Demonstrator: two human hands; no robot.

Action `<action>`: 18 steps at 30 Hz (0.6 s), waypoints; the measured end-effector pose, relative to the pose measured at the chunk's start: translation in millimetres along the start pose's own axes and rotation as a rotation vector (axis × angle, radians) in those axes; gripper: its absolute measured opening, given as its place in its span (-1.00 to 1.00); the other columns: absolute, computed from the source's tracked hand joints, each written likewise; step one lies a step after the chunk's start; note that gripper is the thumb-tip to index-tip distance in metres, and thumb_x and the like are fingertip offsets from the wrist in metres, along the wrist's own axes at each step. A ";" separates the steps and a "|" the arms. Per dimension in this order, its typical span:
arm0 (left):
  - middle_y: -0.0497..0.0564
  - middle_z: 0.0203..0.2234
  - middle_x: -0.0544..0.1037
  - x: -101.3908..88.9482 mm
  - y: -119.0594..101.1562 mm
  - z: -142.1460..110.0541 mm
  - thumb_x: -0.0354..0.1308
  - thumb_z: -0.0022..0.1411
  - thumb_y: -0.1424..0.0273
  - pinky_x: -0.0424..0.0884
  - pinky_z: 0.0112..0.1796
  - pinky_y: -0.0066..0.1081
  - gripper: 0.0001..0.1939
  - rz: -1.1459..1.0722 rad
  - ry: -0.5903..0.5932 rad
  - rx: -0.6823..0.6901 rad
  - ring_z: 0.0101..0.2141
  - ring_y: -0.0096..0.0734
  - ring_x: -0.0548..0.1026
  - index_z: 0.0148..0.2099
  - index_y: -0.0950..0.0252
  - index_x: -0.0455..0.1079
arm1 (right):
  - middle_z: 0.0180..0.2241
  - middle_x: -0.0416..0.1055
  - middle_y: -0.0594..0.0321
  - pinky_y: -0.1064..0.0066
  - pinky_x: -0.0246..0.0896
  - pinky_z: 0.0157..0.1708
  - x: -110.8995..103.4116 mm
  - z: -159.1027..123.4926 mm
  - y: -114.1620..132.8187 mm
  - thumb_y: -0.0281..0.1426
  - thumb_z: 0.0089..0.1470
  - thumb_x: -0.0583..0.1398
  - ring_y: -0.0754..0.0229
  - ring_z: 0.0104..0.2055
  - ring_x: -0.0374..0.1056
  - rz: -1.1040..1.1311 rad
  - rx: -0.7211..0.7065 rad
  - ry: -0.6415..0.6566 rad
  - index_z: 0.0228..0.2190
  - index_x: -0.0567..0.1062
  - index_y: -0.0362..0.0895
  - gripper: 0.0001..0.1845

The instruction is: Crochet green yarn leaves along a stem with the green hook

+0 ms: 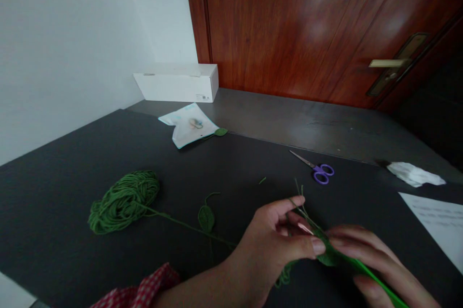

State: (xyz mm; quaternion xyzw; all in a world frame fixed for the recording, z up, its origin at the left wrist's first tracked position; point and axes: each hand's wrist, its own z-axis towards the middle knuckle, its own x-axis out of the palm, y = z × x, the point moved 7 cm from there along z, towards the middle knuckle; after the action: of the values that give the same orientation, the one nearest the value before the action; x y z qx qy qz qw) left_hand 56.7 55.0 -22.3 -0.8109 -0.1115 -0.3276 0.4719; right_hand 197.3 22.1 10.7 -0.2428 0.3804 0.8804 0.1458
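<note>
My left hand (pixel 267 243) and my right hand (pixel 374 255) meet low at the right, gripping a green knitted leaf (pixel 327 252). Thin green strands stick up from it past my left fingers. A bright green stem (pixel 376 281) runs from my right hand toward the bottom edge. To the left lies a ball of green yarn (pixel 123 202), with a strand running toward my left hand. A second green leaf (pixel 206 217) sits on that strand. Purple-handled scissors (pixel 318 171) lie open-bladed beyond my hands, touching neither.
A black mat (pixel 72 173) covers the table, with a grey surface (pixel 289 124) behind it. A clear packet (pixel 188 125) holds a small leaf at its edge. A white box (pixel 177 82) stands against the wall. A tissue (pixel 414 174) and printed paper (pixel 439 221) lie right. A checked sleeve (pixel 141 288) shows below.
</note>
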 end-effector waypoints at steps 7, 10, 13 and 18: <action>-0.18 -0.51 0.44 -0.6 6.0 3.8 0.42 -0.23 0.59 0.29 -0.27 -0.44 -0.11 0.292 -0.025 0.055 -0.44 -0.56 0.38 0.21 0.40 0.23 | -0.28 0.50 0.33 0.66 0.39 -0.27 12.1 2.5 -18.0 -0.41 0.05 0.29 0.26 -0.24 0.48 0.295 0.306 -0.048 -0.32 0.50 0.04 -0.88; -0.16 -0.45 0.46 2.1 9.7 3.3 0.41 -0.20 0.57 0.31 -0.25 -0.43 -0.06 0.255 0.021 0.022 -0.40 -0.54 0.41 0.26 0.38 0.16 | -0.30 0.49 0.36 0.65 0.39 -0.27 14.5 1.8 -24.7 -0.44 0.03 0.30 0.28 -0.25 0.47 0.420 0.391 -0.087 -0.36 0.50 0.04 -0.87; -0.11 -0.39 0.48 1.6 4.3 2.8 0.37 -0.12 0.53 0.32 -0.20 -0.39 -0.21 0.283 0.039 0.061 -0.34 -0.49 0.44 0.20 0.36 0.24 | -0.33 0.49 0.34 0.63 0.40 -0.32 14.3 -1.4 -30.5 -0.44 0.02 0.31 0.28 -0.28 0.46 0.495 0.478 -0.146 -0.40 0.50 0.02 -0.89; -0.06 -0.37 0.49 -4.3 -12.8 2.4 0.33 -0.04 0.48 0.32 -0.17 -0.35 -0.42 0.461 -0.016 0.158 -0.30 -0.42 0.44 0.09 0.36 0.39 | -0.35 0.51 0.30 0.61 0.40 -0.39 12.3 -5.6 -33.2 -0.45 -0.02 0.33 0.25 -0.32 0.47 0.512 0.541 -0.215 -0.42 0.52 0.00 -0.89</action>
State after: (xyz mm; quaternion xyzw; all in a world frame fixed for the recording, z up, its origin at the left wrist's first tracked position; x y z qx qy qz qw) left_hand 48.2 64.4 -17.0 -0.7780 0.0471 -0.1950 0.5954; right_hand 203.4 40.9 -19.1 0.0008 0.6299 0.7764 0.0192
